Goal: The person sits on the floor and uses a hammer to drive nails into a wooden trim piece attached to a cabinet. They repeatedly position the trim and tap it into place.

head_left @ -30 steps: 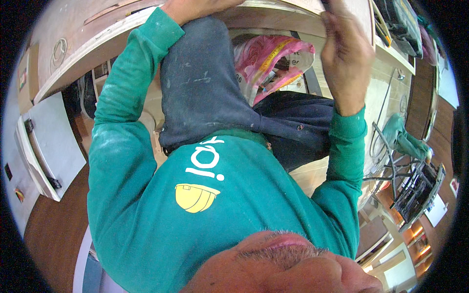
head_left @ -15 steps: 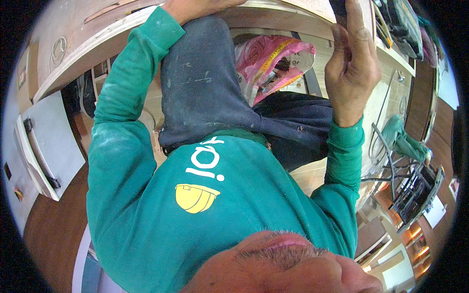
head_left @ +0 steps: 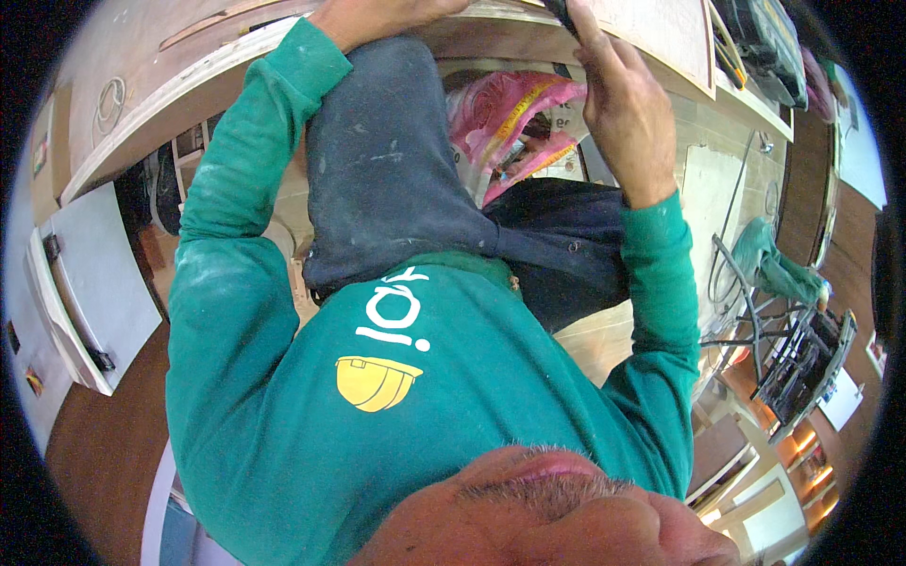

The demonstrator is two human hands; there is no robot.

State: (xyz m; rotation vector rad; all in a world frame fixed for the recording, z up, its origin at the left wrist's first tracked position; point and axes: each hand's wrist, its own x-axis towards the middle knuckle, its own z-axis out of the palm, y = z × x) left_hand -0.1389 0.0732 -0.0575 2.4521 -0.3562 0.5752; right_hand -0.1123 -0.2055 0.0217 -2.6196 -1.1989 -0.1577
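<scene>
My right hand (head_left: pixel 630 118) is closed around a dark, narrow tool-like object (head_left: pixel 559 13) at the top edge of the picture. Only part of that object shows, so its kind is unclear. It lies over the near edge of a pale wooden workbench (head_left: pixel 212 64). My left hand (head_left: pixel 382 19) is at the same bench edge, left of the right one, its fingers mostly cut off by the frame. Whether it holds anything cannot be seen.
Below the bench, beside my knee, stands a pink plastic bag (head_left: pixel 510 123) with scraps in it. A coiled cable (head_left: pixel 110 104) lies on the bench at left. At right are a dark tool case (head_left: pixel 769 47), green cloth (head_left: pixel 769 264) and black equipment with cables (head_left: pixel 807 373).
My right hand has moved left along the bench edge, bringing the dark object with it, and has turned so its back shows more. The left hand has barely shifted.
</scene>
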